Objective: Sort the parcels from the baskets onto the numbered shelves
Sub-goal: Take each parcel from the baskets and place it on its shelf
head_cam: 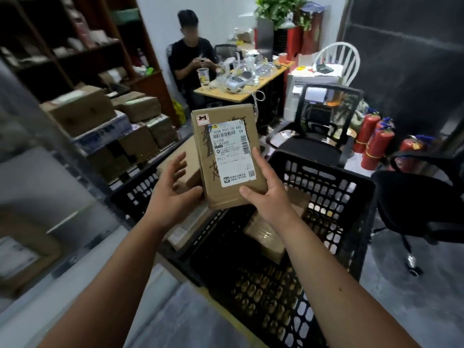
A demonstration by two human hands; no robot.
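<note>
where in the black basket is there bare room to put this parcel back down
The near half of the black basket shows bare mesh floor, bordered by its near and right walls. The far end is crowded with cardboard parcels. The held parcel is gripped by the right hand; the left hand touches its edge.
</note>
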